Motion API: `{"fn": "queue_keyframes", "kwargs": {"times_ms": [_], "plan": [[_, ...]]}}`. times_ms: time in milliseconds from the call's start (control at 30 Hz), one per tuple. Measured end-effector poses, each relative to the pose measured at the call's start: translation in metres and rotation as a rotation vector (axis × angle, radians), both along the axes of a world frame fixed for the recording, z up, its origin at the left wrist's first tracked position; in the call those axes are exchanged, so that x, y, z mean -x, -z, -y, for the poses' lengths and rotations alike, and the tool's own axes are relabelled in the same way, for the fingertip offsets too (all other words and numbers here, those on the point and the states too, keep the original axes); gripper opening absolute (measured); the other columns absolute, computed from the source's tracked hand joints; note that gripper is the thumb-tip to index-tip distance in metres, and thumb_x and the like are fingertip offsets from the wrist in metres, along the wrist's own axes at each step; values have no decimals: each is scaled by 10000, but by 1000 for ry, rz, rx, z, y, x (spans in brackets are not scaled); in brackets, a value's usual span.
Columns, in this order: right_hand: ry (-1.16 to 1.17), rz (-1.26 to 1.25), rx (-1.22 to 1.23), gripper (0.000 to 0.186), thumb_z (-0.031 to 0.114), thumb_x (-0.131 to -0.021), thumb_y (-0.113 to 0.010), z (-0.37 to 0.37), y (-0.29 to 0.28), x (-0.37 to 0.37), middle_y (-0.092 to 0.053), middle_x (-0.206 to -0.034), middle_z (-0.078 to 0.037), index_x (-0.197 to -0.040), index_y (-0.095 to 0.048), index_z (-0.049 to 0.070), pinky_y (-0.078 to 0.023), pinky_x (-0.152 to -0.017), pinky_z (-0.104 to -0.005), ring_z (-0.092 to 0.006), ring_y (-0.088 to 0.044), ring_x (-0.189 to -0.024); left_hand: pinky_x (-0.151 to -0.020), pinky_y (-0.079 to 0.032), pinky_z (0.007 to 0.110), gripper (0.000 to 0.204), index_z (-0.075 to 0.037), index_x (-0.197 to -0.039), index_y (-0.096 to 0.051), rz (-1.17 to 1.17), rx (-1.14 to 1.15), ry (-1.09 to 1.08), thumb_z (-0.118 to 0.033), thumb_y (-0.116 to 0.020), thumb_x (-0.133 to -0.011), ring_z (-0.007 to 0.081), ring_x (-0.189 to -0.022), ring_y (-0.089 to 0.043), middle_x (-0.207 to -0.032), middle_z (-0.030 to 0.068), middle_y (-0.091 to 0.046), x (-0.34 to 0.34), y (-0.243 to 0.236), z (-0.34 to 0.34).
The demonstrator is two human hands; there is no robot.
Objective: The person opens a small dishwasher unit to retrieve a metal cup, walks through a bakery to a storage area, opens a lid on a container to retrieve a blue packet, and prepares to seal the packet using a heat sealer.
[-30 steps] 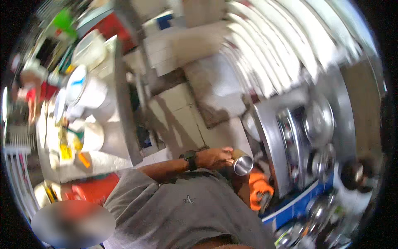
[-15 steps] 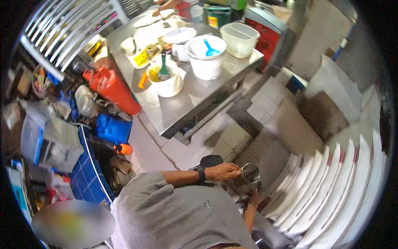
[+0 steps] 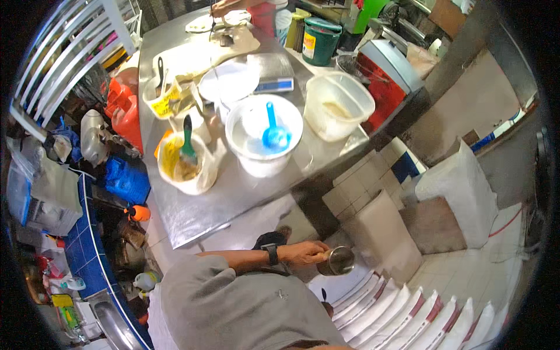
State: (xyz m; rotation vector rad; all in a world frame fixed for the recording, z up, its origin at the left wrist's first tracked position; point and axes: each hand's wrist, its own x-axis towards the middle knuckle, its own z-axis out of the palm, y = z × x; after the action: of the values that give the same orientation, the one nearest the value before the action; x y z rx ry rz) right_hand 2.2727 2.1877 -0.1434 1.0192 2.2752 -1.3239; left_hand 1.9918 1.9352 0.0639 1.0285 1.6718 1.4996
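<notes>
My left hand (image 3: 304, 254), with a dark watch on the wrist, reaches across in front of my grey shirt. Its fingers are closed on the side of a metal mug (image 3: 336, 261), whose open mouth is tilted to the right. Of my right hand, at most a small brown patch shows at the shirt's edge, beside a thin dark piece; its fingers are hidden. Below the mug, white sacks (image 3: 402, 306) stand stacked in a row. On the steel table (image 3: 192, 216) ahead stands a white bucket (image 3: 263, 163) with a blue scoop (image 3: 272, 131) in it.
A tub (image 3: 184, 184) holding a green-handled brush (image 3: 186, 143), a clear plastic tub (image 3: 335, 111) and a scale (image 3: 274, 81) share the table. A person's hand (image 3: 221, 8) works at its far end. At left are an orange gas cylinder (image 3: 124, 116) and a blue-tiled ledge (image 3: 87, 256).
My view has shifted, so the table appears larger and lower. The mug stays in my left hand, and its mouth has turned more to the right. My right hand has mostly gone from sight.
</notes>
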Motion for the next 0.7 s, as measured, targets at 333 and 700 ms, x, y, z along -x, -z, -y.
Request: {"fn": "queue_keyframes", "kwargs": {"times_ms": [333, 700], "plan": [[-684, -358, -612, 161, 184, -916, -505, -151, 27, 123, -610, -860, -97, -899, -611, 64, -486, -685, -436, -277, -591, -806, -968, -440, 358, 385, 34, -1249, -557, 101, -78, -256, -278, -480, -1037, 229, -1140, -540, -1364, 144, -515, 134, -60, -68], [-585, -84, -651, 112, 181, -752, -683, -268, 76, 350, -659, -838, -69, -811, -676, 85, -539, -781, -392, -267, -654, -853, -853, -470, 342, 368, 50, -917, -587, 49, 49, -291, -298, -524, -1020, 189, -1005, -559, -1326, 171, -550, 281, -32, -199]]}}
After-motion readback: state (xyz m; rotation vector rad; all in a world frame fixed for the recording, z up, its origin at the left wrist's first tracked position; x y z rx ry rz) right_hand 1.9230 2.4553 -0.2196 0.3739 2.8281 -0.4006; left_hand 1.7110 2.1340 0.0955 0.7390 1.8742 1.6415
